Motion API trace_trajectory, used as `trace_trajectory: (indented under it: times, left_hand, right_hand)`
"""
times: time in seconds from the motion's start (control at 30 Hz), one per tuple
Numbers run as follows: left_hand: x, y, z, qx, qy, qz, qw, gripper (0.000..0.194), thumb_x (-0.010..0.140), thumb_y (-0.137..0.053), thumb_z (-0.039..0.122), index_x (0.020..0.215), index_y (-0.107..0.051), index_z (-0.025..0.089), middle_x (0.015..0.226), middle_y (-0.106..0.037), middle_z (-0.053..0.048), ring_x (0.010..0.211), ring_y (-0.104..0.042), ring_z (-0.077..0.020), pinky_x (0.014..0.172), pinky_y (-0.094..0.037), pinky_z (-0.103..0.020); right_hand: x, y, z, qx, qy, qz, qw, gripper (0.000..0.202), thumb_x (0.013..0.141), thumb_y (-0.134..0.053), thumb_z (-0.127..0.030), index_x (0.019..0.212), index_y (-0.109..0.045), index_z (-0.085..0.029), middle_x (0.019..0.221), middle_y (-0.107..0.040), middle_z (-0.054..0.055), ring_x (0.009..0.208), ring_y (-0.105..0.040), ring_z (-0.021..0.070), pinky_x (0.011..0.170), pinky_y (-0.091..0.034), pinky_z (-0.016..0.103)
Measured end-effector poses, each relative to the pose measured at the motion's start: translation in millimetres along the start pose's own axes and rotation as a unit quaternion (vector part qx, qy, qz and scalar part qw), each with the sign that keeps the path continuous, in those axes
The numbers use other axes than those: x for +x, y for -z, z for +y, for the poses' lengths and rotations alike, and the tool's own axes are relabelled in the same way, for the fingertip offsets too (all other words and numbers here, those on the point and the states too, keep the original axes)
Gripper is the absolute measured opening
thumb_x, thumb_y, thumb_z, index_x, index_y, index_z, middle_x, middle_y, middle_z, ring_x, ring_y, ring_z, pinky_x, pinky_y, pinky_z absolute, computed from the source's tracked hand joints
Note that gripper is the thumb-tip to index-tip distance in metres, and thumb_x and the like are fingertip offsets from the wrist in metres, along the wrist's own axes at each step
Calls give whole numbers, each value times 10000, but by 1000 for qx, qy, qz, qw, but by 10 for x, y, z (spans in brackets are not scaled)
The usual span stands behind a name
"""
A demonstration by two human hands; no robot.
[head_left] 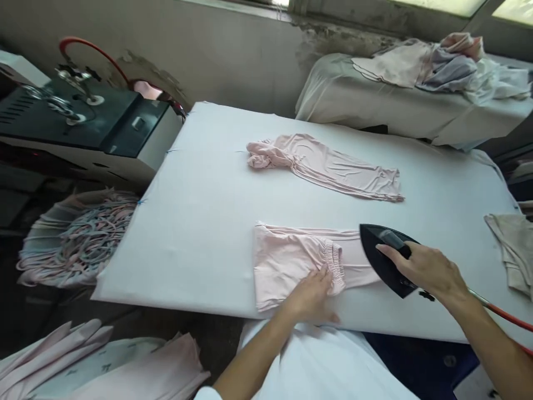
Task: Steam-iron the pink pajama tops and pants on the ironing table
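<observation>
On the white ironing table (200,222) lies a pale pink pair of pants (283,261), folded over so its gathered elastic waistband (334,261) rests on the leg part. My left hand (312,291) is laid on the fabric by that waistband, fingers stretched out and thumb apart near the table's front edge. In my right hand (428,269) is the handle of a black iron (385,261), its tip pointing up and left. The iron is over the right end of the pants and hides part of it; whether it touches the cloth I cannot tell.
Another pink garment (333,164) lies rumpled farther back. Beige cloth (514,250) sits at the right edge. A red hose (508,316) trails from the iron. Dark-topped equipment (120,119) and a bundle of fabric strips (91,239) stand left; a covered surface (333,83) bears clothes behind.
</observation>
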State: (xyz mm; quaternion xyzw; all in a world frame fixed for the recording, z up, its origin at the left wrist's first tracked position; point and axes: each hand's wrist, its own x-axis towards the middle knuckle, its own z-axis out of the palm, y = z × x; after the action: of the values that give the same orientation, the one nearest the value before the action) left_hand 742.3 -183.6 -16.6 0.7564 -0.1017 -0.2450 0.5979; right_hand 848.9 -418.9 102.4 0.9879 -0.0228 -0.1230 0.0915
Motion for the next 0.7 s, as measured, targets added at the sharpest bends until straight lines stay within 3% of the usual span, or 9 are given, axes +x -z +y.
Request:
trace_trajectory:
  times: [0.07,0.13,0.23,0.3,0.4,0.5,0.57,0.63,0.7]
  left_hand:
    - [-14,-182,-3,-11,-13,21,1000,794,643,-776,368,1369,-529,163,1438,-507,-160,1311,-480,-339,1071,-432,-464]
    - [-267,-200,-97,-44,18,148,988,431,786,-605,296,1200,-649,188,1183,-684,-101,1027,-650,-221,878,-539,-332]
    - [-779,-114,-232,5,115,392,912,213,801,-520,235,904,-700,188,753,-681,-27,591,-567,-127,598,-490,-250]
    - [-943,-124,-219,61,154,480,862,173,802,-518,238,823,-684,191,673,-633,-14,534,-510,-122,571,-463,-257]
    - [-642,-332,-28,98,125,441,884,198,825,-524,290,905,-681,201,780,-662,-47,652,-579,-156,650,-495,-281]
    - [131,-607,234,192,129,359,904,589,705,-704,399,1235,-587,171,1098,-653,-134,964,-610,-283,877,-499,-415]
    - [571,-662,329,245,180,323,896,727,621,-763,325,1285,-546,125,1161,-616,-185,1035,-587,-349,911,-476,-485]
    - [687,-545,277,214,202,298,908,569,617,-722,211,1166,-614,110,1067,-641,-179,959,-614,-327,852,-500,-456]
    - [366,-289,74,70,161,308,935,383,612,-707,203,989,-677,142,922,-673,-121,860,-630,-278,799,-518,-401]
  right_hand:
    - [-53,19,-252,-2,102,-20,995,644,846,-328,-801,752,-623,-236,759,-705,116,713,-678,316,569,-468,372]
    - [-109,-44,-622,-19,235,-85,968,646,858,-325,-783,778,-633,-221,803,-709,130,760,-681,325,602,-469,370]
    - [-294,-196,-1018,-44,392,-203,896,639,869,-361,-742,779,-656,-182,795,-702,154,752,-677,341,618,-465,381]
    - [-437,-287,-978,-56,432,-239,868,610,860,-408,-716,771,-666,-170,776,-698,157,745,-674,350,632,-466,392]
    - [-482,-417,-409,-58,397,-248,882,583,820,-465,-727,752,-661,-182,773,-698,144,763,-670,356,664,-473,409]
    - [-255,-527,504,29,228,-218,948,611,828,-404,-766,741,-653,-215,738,-689,103,730,-664,311,656,-490,400]
    - [-35,-564,1085,98,112,-176,973,616,852,-372,-752,653,-632,-229,652,-656,89,631,-646,277,594,-496,383]
    - [140,-589,1492,99,90,-54,990,573,882,-407,-671,573,-604,-232,566,-610,97,504,-599,264,502,-466,380]
    - [201,-648,1642,54,134,110,983,474,885,-471,-576,640,-653,-214,621,-634,146,513,-604,306,492,-449,423]
